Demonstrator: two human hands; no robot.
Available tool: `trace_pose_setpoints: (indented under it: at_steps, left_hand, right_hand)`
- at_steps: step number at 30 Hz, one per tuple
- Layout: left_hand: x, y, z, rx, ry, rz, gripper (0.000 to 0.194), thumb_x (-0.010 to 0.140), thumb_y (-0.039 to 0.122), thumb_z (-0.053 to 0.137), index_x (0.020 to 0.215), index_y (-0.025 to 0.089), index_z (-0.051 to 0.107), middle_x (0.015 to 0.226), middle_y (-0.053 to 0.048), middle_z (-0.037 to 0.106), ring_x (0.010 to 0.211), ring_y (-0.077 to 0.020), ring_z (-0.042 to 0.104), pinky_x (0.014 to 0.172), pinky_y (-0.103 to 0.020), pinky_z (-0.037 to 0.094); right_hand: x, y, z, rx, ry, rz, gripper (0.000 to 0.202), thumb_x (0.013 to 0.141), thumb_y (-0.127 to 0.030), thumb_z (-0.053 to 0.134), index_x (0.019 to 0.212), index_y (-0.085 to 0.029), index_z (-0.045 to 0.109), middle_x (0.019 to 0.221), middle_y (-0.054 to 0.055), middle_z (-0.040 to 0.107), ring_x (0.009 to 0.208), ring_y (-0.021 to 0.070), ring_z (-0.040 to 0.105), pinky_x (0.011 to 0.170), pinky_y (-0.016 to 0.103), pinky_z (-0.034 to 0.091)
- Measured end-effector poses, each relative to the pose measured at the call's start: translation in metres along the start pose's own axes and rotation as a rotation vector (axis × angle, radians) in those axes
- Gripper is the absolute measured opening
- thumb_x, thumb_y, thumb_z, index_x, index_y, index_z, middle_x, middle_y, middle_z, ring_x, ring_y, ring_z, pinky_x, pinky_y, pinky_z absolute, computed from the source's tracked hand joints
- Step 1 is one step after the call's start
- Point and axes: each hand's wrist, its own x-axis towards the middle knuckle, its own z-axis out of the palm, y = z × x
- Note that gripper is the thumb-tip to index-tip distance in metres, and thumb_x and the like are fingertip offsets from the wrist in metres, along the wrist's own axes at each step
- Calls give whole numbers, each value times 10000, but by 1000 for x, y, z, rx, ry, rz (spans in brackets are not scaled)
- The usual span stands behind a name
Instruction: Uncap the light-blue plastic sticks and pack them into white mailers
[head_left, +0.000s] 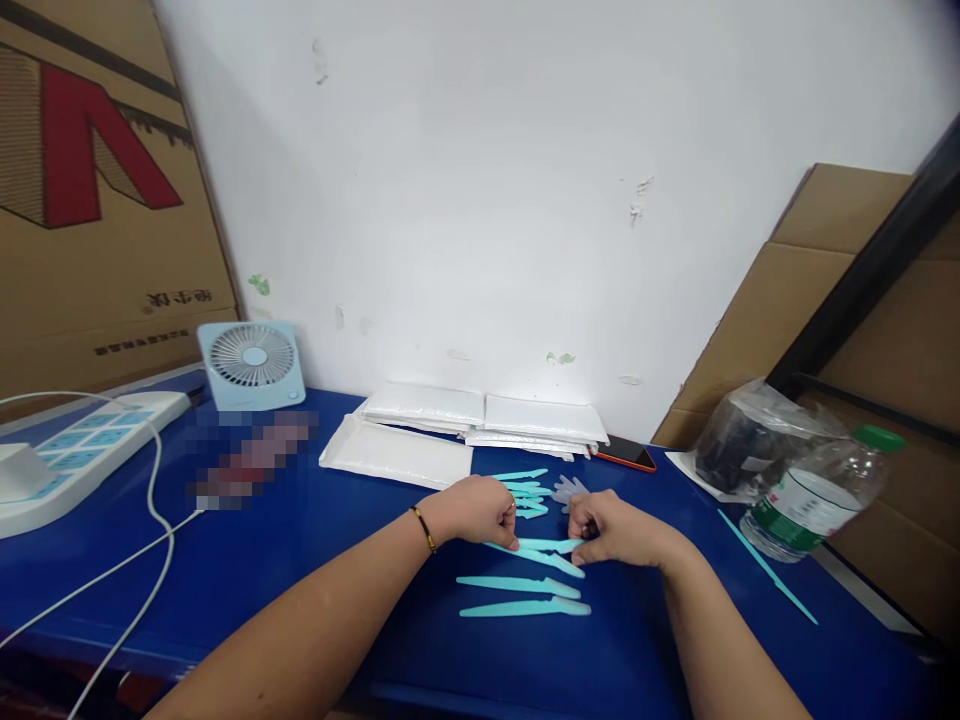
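Note:
Two teal eyebrow razors lie crossed between my hands. My left hand [484, 510] is closed, pinching the handle end of the upper eyebrow razor [536, 545]. The thumb and fingers of my right hand [611, 530] are closed on its blade end. The lower razor [559, 562] slants beneath it, close to both hands; whether the left fingers also hold it I cannot tell. Nearer me, a third razor [510, 583] and a fourth razor [517, 608] lie side by side. Behind my hands are a pile of razors [529, 490] and some clear plastic pieces [570, 492].
White padded envelopes [420, 405] are stacked by the wall, near a phone [626, 453]. At right stand a water bottle [814, 500] and a bagged dark object [739, 440], with a long teal stick [769, 568] in front. A fan [255, 365] and power strip [97, 445] are left.

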Motion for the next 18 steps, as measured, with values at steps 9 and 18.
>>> trace_pose_setpoints:
  at_steps: [9,18]
  left_hand:
    - [-8,-13,-22,153,302,-147,309,638,497,658,801,235,665,801,1,640,707,-157,573,590,-235,355]
    - [-1,4,1,63,37,-59,199,655,425,663,719,238,683,710,16,638,623,-132,556,470,-223,299]
  right_hand:
    - [1,31,-6,-20,437,228,274,581,-433,691,729,-204,672,716,16,601,683,167,526,627,263,357]
    - [2,3,0,42,175,43,235,662,-441,655,735,-222,702,755,28,607,681,158,535,615,258,368]
